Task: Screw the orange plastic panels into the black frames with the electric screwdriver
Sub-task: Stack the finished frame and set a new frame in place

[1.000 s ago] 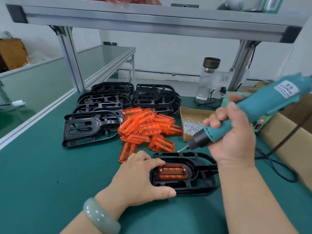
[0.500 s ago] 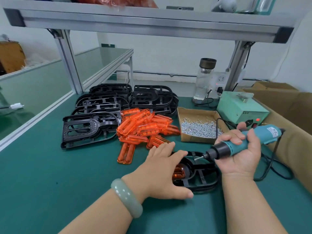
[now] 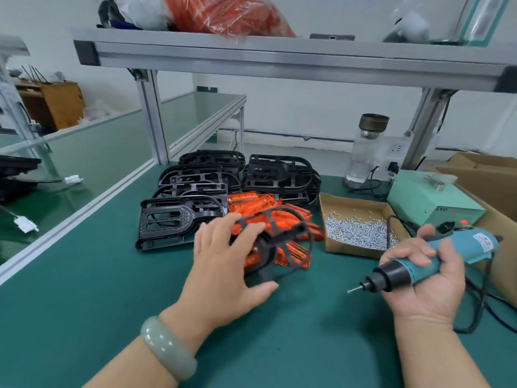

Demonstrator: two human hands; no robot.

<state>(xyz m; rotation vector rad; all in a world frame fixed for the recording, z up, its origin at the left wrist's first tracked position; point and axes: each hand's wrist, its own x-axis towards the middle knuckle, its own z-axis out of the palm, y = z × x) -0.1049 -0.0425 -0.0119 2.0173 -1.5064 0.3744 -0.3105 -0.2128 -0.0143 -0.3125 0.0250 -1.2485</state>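
My left hand [image 3: 223, 264] grips a black frame [image 3: 282, 242] with an orange panel in it, lifted and tilted above the green mat, blurred by motion. My right hand [image 3: 425, 281] holds the teal electric screwdriver [image 3: 436, 261] palm up at the right, its bit pointing left and touching nothing. Behind the lifted frame lies a pile of loose orange panels [image 3: 251, 203]. Several black frames [image 3: 179, 219] lie flat or stacked at the back left of the pile.
A cardboard tray of screws [image 3: 361, 233] sits right of the panels. Behind it stand a green power box [image 3: 430, 203] with a red light and a glass bottle [image 3: 366, 152]. Cardboard boxes [image 3: 492, 175] line the right edge; the screwdriver cord [image 3: 481, 301] loops by my right wrist.
My left hand has picked the frame with its panel up off the mat and tilted it. My right hand has drawn the screwdriver back to the right, away from the frame.
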